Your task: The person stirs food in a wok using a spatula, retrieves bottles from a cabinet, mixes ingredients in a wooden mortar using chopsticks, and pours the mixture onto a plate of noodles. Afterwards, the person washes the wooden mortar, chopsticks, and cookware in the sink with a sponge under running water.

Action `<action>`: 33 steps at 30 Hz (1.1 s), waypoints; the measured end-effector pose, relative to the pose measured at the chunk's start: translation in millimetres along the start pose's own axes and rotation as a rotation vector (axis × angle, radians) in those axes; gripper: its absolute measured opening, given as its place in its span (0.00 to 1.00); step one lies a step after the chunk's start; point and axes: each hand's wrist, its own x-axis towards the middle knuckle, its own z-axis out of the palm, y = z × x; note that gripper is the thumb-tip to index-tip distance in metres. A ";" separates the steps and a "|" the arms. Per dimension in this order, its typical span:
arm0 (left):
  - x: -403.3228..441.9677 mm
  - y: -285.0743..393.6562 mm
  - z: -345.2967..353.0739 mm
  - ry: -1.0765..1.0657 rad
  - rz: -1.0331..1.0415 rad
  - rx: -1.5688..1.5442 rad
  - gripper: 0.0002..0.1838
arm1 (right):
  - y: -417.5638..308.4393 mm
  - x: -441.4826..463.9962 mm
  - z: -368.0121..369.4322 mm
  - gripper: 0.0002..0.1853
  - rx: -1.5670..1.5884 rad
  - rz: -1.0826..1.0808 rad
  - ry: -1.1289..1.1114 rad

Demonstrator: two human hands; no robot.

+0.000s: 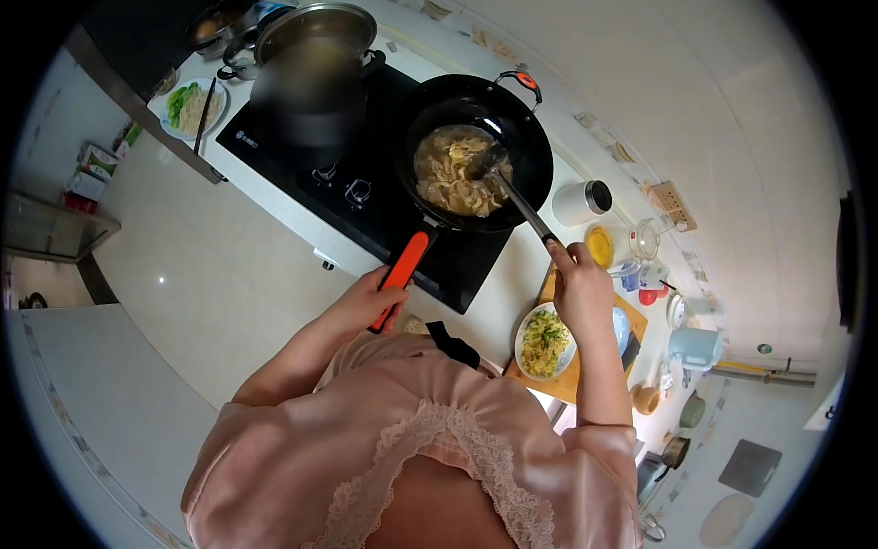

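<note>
A black wok [530, 156] sits on the right side of the black gas stove [370, 220]. My left hand [373, 295] is wrapped round its red and black handle [404, 265]. Pieces of pale brown food [450, 178] lie in liquid inside the wok. My right hand [580, 276] grips a spatula [523, 203] by the end of its long handle. The dark head of the spatula rests among the food, partly covered by it. Below my right forearm, a plate of yellow and green chopped food [545, 342] stands on a wooden cutting board [560, 388].
A large steel pot [352, 23] stands at the stove's far left, its lower part blurred. Beyond it are a plate of noodles and greens [208, 110] and chopsticks [200, 137]. A white jar [576, 203], a yellow-filled bowl [599, 245] and a light blue pitcher [697, 348] line the right counter.
</note>
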 end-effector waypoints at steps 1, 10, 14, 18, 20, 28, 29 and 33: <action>-0.2 -0.6 -0.3 -0.001 0.004 -0.002 0.15 | 0.8 1.5 -0.3 0.24 -0.023 -0.011 -0.019; -0.8 1.3 1.3 0.012 -0.010 0.003 0.16 | 15.3 23.5 -26.2 0.24 -0.198 -0.061 -0.196; -0.4 -0.1 -0.1 0.008 0.006 -0.014 0.13 | 37.4 22.7 -31.0 0.20 0.143 0.009 -0.121; -1.0 0.3 0.7 0.000 0.010 -0.032 0.12 | 31.5 19.5 -35.3 0.20 0.036 0.016 -0.106; -0.8 -0.3 0.0 -0.002 0.007 -0.030 0.12 | 29.4 18.4 -38.6 0.20 0.062 -0.021 -0.099; 1.4 1.6 1.8 0.027 -0.030 0.002 0.17 | 25.6 21.4 -31.1 0.20 0.267 0.053 -0.135; 1.5 1.6 2.3 0.029 -0.031 0.003 0.16 | 25.7 20.6 -29.5 0.20 0.299 0.068 -0.117; 1.3 0.5 2.3 0.020 -0.017 0.002 0.16 | 19.3 15.7 -10.9 0.19 0.378 0.111 -0.052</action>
